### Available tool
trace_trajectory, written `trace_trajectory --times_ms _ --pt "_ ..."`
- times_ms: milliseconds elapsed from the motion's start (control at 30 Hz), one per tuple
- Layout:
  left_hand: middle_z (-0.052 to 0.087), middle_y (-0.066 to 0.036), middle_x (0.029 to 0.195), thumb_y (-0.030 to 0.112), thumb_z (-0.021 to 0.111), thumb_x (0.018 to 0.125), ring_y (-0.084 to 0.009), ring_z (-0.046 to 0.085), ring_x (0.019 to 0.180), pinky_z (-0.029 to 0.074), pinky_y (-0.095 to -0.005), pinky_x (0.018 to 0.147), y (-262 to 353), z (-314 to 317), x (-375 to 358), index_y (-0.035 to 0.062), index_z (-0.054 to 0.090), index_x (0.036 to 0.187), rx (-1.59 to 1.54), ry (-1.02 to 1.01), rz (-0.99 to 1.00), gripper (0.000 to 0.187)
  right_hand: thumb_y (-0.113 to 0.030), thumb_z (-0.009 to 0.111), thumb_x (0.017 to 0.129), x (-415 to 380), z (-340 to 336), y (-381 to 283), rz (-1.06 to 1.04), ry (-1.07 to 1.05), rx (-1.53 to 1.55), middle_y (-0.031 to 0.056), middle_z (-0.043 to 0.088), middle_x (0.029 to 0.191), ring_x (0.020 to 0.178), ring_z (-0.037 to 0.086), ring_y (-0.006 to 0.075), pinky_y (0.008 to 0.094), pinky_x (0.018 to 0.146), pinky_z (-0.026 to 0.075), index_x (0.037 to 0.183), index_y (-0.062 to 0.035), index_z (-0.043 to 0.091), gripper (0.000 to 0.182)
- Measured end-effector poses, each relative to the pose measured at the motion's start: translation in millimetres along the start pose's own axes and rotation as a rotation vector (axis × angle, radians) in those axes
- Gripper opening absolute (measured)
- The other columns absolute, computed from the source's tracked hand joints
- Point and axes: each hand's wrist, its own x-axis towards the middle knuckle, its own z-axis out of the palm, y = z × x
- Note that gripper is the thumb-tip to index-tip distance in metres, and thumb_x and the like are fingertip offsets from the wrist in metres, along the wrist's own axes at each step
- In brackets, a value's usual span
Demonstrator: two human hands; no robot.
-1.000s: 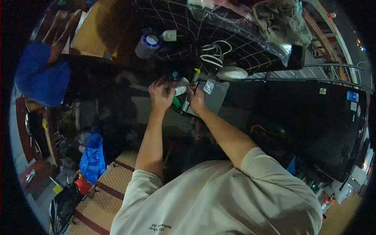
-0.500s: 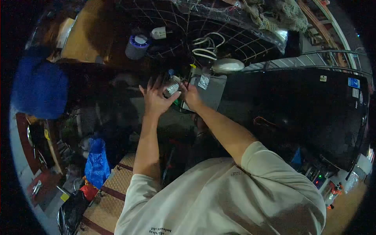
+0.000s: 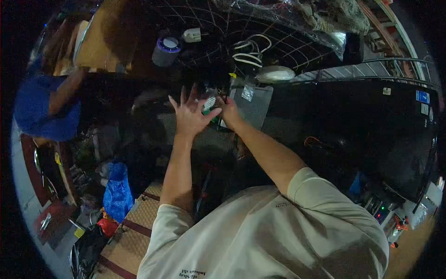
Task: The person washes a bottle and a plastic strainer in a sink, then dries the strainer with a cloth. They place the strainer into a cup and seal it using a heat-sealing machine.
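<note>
My left hand [image 3: 189, 115] is raised with its fingers spread wide, and its thumb rests against a small white and green part [image 3: 209, 103]. My right hand [image 3: 229, 113] is closed around the other side of that small part; what lies in its palm is hidden. Both hands hover over a dark workbench, just left of a flat grey box [image 3: 251, 104] that carries a small clear bag [image 3: 247, 92].
A purple-topped cylinder [image 3: 165, 50], a white plug [image 3: 191, 35] and coiled white cable [image 3: 247, 50] lie on a wire grid behind. A white oval object [image 3: 275, 73] sits right. A person in blue [image 3: 44, 109] is at left. Blue bag [image 3: 116, 190] on floor.
My left hand has let go and spread its fingers, lifting slightly. The small part has stayed in my right hand. The person in blue at left has shifted position.
</note>
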Motion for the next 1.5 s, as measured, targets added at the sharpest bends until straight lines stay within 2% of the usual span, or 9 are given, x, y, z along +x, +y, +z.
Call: trace_trajectory --times_ms 200,433,700,733,1100,1200,1300,1433,1500 --pt "0.037 -0.018 0.153 0.067 0.061 0.083 -0.0469 0.023 0.144 0.003 -0.0752 0.11 7 2 -15 0.028 0.064 0.13 0.049 -0.051 0.043 0.061 -0.015 0.057 0.099 9 1 -15 0.483 0.071 0.224 0.0079 0.066 0.09 0.083 0.059 0.0178 0.0364 0.073 0.049 0.102 0.0037 0.065 0.021" --pt "0.024 -0.018 0.159 0.069 0.048 0.09 -0.0486 0.012 0.147 -0.002 -0.0754 0.11 4 29 -14 0.0259 0.063 0.131 0.032 -0.053 -0.014 0.062 -0.011 0.057 0.096 4 -2 0 0.363 -0.026 0.665 0.0093 0.066 0.098 0.087 0.061 0.0192 0.0363 0.072 0.05 0.105 0.003 0.064 0.018" --pt "0.017 -0.018 0.162 0.066 0.047 0.091 -0.0489 0.005 0.147 -0.004 -0.0741 0.11 4 45 -25 0.0297 0.051 0.143 0.042 -0.087 -0.04 0.063 -0.017 0.055 0.098 8 1 -15 0.66 0.077 0.695 0.0035 0.057 0.075 0.066 0.055 0.0183 0.0328 0.061 0.045 0.087 -0.0058 0.058 0.016" --pt "0.016 -0.019 0.161 0.066 0.047 0.091 -0.0491 0.005 0.147 -0.003 -0.0742 0.11 4 49 -27 0.0302 0.051 0.143 0.052 -0.077 -0.04 0.063 -0.017 0.053 0.099 5 0 -8 0.52 -0.031 0.829 0.0027 0.055 0.073 0.063 0.049 0.0157 0.0337 0.058 0.042 0.087 -0.0081 0.058 0.016" --pt "0.015 -0.02 0.161 0.061 0.045 0.094 -0.0498 0.004 0.147 -0.004 -0.0733 0.111 -3 46 -36 0.0276 0.041 0.15 0.102 -0.133 0.059 0.065 -0.012 0.043 0.102 20 -2 -12 0.635 0.043 0.862 0.0049 0.052 0.076 0.064 0.047 0.0165 0.0343 0.057 0.043 0.092 -0.0037 0.054 0.017" --pt "0.014 -0.019 0.162 0.061 0.044 0.095 -0.0473 0.005 0.148 -0.005 -0.0731 0.11 -4 53 -34 0.0236 0.041 0.15 -0.172 0.11 -0.085 0.067 -0.011 0.043 0.101 9 -12 -46 0.699 0.056 0.714 0.0048 0.048 0.075 0.062 0.044 0.016 0.0337 0.053 0.041 0.093 -0.0042 0.053 0.015" --pt "0.014 -0.016 0.163 0.061 0.044 0.094 -0.0447 0.006 0.149 -0.005 -0.0724 0.111 -8 60 -36 0.0203 0.041 0.15 -0.063 0.012 -0.02 0.069 -0.011 0.043 0.101 26 -13 0 0.692 -0.132 0.814 0.005 0.05 0.079 0.061 0.044 0.016 0.0311 0.051 0.04 0.092 -0.0045 0.053 0.014" --pt "0.021 -0.013 0.162 0.057 0.051 0.093 -0.0433 0.009 0.149 -0.006 -0.0731 0.11 -10 58 -42 0.0216 0.045 0.147 0.008 -0.071 -0.025 0.065 -0.02 0.037 0.103 35 -10 -6 0.757 0.006 0.889 0.0067 0.058 0.081 0.058 0.049 0.0152 0.0313 0.04 0.033 0.092 -0.005 0.054 0.025" --pt "0.032 -0.014 0.157 0.066 0.043 0.093 -0.048 0.014 0.146 -0.004 -0.0768 0.108 -5 53 -32 0.0196 0.052 0.143 -0.09 0.056 -0.067 0.069 -0.02 0.037 0.102 30 -15 -13 0.734 -0.038 0.62 0.0068 0.058 0.082 0.059 0.049 0.0155 0.0305 0.042 0.034 0.096 -0.0051 0.056 0.025"
